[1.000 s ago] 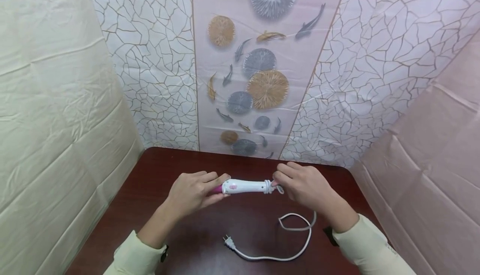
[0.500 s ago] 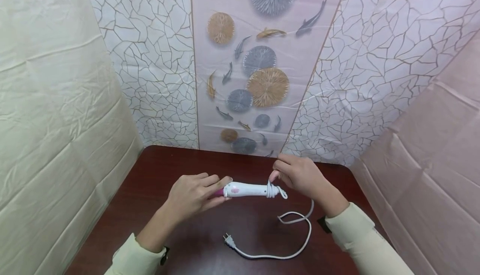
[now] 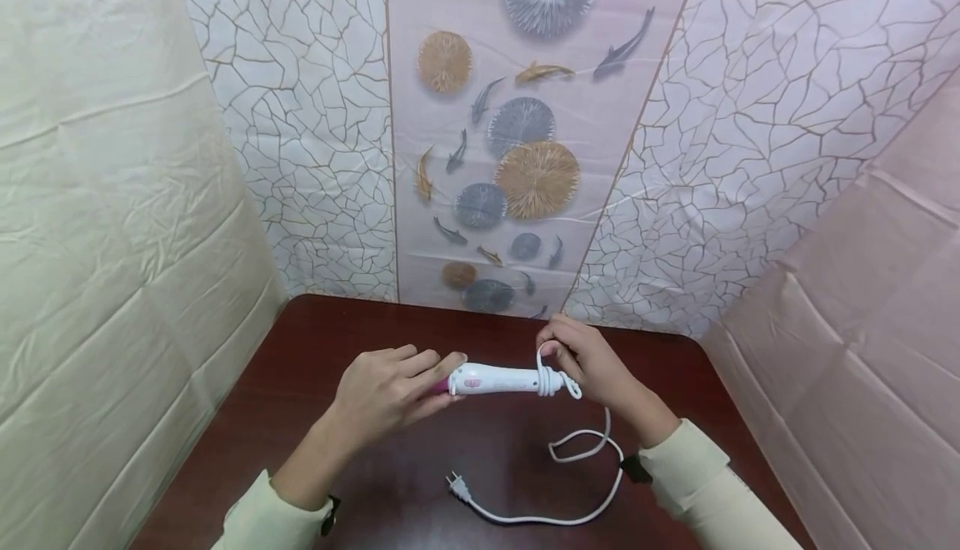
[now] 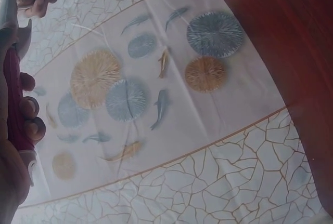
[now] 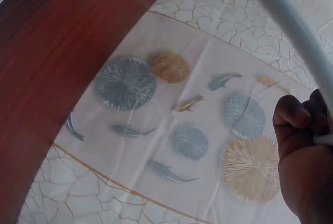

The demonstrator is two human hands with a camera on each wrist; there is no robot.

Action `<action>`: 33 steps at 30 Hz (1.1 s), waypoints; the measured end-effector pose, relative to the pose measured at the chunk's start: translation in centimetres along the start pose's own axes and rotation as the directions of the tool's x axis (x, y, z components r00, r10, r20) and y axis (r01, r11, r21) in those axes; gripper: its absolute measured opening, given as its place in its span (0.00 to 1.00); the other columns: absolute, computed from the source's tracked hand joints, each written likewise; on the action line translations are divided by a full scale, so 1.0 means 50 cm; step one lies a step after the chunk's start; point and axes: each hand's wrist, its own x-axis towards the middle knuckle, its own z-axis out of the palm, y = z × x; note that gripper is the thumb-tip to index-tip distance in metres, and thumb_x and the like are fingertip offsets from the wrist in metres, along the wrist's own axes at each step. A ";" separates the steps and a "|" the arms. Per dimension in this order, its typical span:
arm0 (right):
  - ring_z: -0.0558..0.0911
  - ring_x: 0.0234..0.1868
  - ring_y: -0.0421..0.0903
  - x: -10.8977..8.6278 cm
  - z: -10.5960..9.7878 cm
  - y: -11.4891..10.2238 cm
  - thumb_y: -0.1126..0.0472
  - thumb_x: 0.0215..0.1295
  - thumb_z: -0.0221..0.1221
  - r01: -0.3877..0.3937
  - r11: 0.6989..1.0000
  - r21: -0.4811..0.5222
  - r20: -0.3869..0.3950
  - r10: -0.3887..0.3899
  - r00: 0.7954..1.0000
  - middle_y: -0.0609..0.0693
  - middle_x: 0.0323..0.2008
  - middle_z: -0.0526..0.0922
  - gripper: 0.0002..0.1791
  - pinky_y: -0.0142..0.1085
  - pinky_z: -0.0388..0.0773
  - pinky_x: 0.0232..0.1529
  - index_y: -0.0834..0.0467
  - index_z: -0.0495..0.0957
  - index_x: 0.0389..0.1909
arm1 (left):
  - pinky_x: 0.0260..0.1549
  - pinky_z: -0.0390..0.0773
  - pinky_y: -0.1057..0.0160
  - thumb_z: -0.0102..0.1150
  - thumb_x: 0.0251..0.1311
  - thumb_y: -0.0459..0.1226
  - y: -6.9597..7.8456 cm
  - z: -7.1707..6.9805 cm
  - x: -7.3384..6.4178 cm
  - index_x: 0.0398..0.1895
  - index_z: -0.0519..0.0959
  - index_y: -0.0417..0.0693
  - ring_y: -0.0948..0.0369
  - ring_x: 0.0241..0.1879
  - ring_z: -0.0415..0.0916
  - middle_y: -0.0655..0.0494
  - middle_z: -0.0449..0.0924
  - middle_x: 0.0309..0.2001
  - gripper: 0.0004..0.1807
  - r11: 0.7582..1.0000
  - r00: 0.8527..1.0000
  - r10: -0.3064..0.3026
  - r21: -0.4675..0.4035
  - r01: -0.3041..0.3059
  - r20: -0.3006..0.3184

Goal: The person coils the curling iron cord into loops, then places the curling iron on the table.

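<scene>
A white-handled hair styling iron (image 3: 498, 379) with a pink front part lies level above the table. My left hand (image 3: 390, 387) grips its pink end, and most of that part is hidden by the fingers. In the left wrist view the fingers (image 4: 31, 112) curl round the pink body (image 4: 14, 94). Several turns of white cord (image 3: 548, 382) wrap the handle's tail, where a small loop hangs out. Just above the tail, my right hand (image 3: 588, 362) pinches the cord, which rises from the wraps to its fingertips. The right wrist view shows the cord (image 5: 291, 24) passing close by that hand (image 5: 307, 167).
The loose cord (image 3: 555, 522) curves over the dark red table (image 3: 375, 492) and ends in a two-pin plug (image 3: 459, 487) near the front. A patterned cloth (image 3: 517, 225) hangs behind the table, with pale cloth walls (image 3: 112, 283) on both sides.
My right hand has risen from the handle's tail and shifted left, drawing the cord up round it. The loose cord on the table has slid slightly left. My left hand stays almost still.
</scene>
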 end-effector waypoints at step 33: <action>0.66 0.23 0.30 -0.088 0.076 0.001 0.77 0.75 0.55 -0.477 0.878 -0.031 0.068 0.478 0.875 0.48 0.26 0.77 0.14 0.33 0.71 0.26 0.61 0.88 0.43 | 0.26 0.85 0.60 0.43 0.86 0.59 0.000 0.007 0.017 0.55 0.86 0.46 0.60 0.32 0.86 0.56 0.87 0.44 0.30 0.992 0.993 -0.107 -0.061 0.111 0.055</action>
